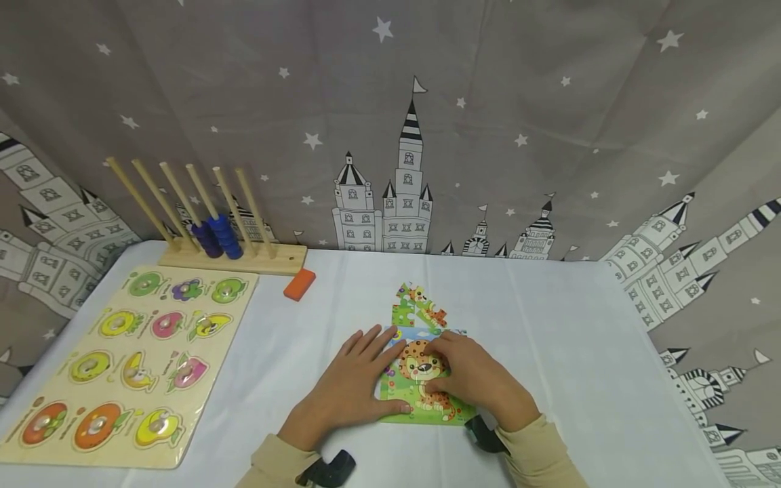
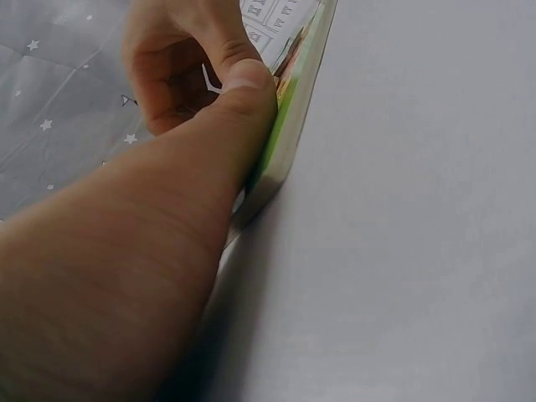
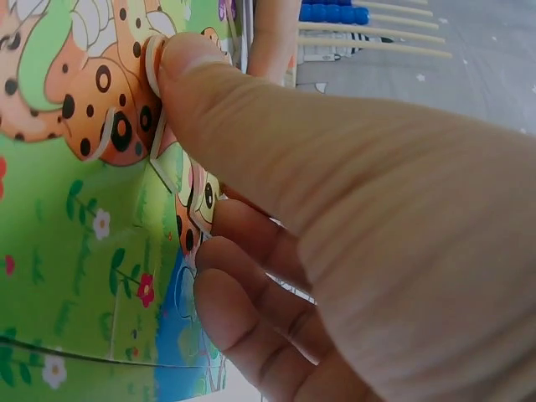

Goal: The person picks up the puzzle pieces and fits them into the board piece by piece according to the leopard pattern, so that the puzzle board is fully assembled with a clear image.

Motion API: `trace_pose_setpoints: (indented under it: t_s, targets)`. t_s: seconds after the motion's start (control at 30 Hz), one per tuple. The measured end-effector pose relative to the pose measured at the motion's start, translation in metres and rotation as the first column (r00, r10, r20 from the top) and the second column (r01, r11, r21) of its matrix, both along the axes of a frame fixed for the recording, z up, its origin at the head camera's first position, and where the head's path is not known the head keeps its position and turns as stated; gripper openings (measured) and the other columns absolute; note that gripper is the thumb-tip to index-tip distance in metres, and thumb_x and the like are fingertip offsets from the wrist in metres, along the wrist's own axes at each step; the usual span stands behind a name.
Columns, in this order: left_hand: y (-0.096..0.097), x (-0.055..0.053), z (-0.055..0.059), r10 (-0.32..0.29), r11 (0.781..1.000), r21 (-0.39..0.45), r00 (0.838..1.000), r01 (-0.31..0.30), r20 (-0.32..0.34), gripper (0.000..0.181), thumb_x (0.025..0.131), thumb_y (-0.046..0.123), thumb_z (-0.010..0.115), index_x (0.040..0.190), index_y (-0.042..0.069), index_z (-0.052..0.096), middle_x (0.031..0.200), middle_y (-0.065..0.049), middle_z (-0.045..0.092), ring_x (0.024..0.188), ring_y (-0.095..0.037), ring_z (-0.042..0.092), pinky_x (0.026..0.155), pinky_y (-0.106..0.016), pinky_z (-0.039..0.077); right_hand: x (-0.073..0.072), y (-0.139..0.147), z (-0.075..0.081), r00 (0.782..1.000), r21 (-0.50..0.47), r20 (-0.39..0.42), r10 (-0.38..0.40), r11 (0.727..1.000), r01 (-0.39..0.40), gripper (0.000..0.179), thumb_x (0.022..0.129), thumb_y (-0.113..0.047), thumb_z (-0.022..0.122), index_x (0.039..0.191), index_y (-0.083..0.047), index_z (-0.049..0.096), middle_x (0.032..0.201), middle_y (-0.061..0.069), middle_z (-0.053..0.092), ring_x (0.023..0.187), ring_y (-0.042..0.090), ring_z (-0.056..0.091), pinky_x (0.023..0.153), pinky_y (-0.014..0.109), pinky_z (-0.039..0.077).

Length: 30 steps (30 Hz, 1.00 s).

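A leopard picture puzzle (image 1: 421, 415) lies in front of me, its picture showing a spotted cub on green grass. My left hand (image 1: 349, 383) rests along its left side, fingers extended on the upper left edge and thumb (image 2: 251, 84) at the lower edge. My right hand (image 1: 478, 379) is over the right half. Between its thumb (image 3: 197, 67) and fingertips it pinches a jigsaw piece (image 3: 191, 194), whose pale edge stands raised from the picture around it. Part of that piece is hidden behind the thumb. Just beyond the puzzle's top edge lie several loose joined pieces (image 1: 403, 315).
At left lies a wooden fruit peg board (image 1: 201, 386). Behind it stands a peg rack (image 1: 287, 259) with upright rods and blue rings (image 1: 226, 237). An orange block (image 1: 299, 285) sits near the rack's right end. A grey castle-print curtain (image 1: 512, 169) hangs behind the white table (image 1: 567, 379).
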<state>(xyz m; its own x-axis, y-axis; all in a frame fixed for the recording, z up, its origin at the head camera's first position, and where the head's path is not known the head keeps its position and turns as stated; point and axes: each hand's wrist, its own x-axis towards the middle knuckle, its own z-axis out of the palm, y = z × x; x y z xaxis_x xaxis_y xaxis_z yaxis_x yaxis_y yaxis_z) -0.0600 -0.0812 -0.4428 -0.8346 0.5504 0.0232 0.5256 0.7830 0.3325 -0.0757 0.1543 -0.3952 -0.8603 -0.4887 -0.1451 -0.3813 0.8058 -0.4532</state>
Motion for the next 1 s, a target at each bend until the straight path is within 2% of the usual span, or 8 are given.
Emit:
trace_pose_setpoints:
  t_s: [0.47,0.6,0.73,0.83,0.93,1.0]
  targets:
    - [-0.001,-0.001,-0.002,-0.006,1.0,0.004,1.0,0.006,-0.016,0.1,0.082,0.083,0.056,0.159,0.022,0.038,0.17,-0.003,0.028,0.157,-0.033,0.025,0.126,-0.056,0.026,0.0,-0.003,0.0,1.0,0.013,0.018,-0.024,1.0,0.024,0.047,0.08,-0.029,0.088,0.117,-0.007,0.07,0.093,-0.003,0.06,0.082,0.013,0.05,0.075,0.035,0.047]
    - [-0.004,-0.003,-0.002,-0.019,0.999,0.045,0.999,0.017,0.035,0.105,0.08,0.082,0.06,0.16,0.021,0.035,0.17,-0.001,0.026,0.158,-0.029,0.023,0.128,-0.055,0.021,0.0,-0.002,-0.001,0.999,0.009,0.013,-0.031,0.999,0.031,0.047,0.079,-0.029,0.089,0.117,-0.008,0.07,0.092,-0.004,0.059,0.082,0.013,0.05,0.075,0.035,0.047]
    - [-0.008,-0.005,-0.001,-0.031,0.996,0.082,0.994,0.022,0.106,0.118,0.071,0.082,0.069,0.162,0.018,0.031,0.17,0.003,0.026,0.159,-0.024,0.021,0.13,-0.053,0.017,0.0,-0.001,-0.002,1.0,0.001,0.009,-0.022,1.0,0.022,0.046,0.079,-0.029,0.089,0.115,-0.008,0.07,0.088,-0.004,0.057,0.081,0.012,0.048,0.074,0.033,0.045]
    - [-0.01,-0.006,0.0,-0.047,0.995,0.088,0.99,0.035,0.134,0.126,0.065,0.083,0.073,0.162,0.016,0.03,0.17,0.002,0.026,0.159,-0.025,0.02,0.129,-0.054,0.017,-0.002,0.002,-0.003,1.0,-0.037,0.008,-0.026,0.999,0.026,0.044,0.08,-0.03,0.088,0.114,-0.008,0.07,0.086,-0.005,0.057,0.079,0.011,0.049,0.071,0.029,0.044]
    - [-0.011,-0.007,0.003,-0.056,0.995,0.088,0.988,0.043,0.144,0.128,0.064,0.083,0.075,0.162,0.014,0.03,0.17,-0.001,0.026,0.159,-0.027,0.02,0.129,-0.056,0.017,-0.01,0.006,-0.005,0.995,-0.117,-0.011,-0.095,0.989,0.093,0.039,0.084,-0.028,0.085,0.114,-0.008,0.071,0.086,-0.004,0.061,0.077,0.011,0.052,0.068,0.026,0.045]
    - [-0.011,-0.008,0.004,-0.055,0.996,0.079,0.987,0.044,0.152,0.128,0.064,0.083,0.075,0.162,0.015,0.029,0.171,0.0,0.024,0.159,-0.027,0.019,0.129,-0.056,0.016,-0.019,0.011,-0.006,0.982,-0.169,-0.041,-0.185,0.97,0.176,0.038,0.087,-0.027,0.083,0.116,-0.007,0.072,0.089,-0.002,0.065,0.078,0.011,0.055,0.069,0.026,0.048]
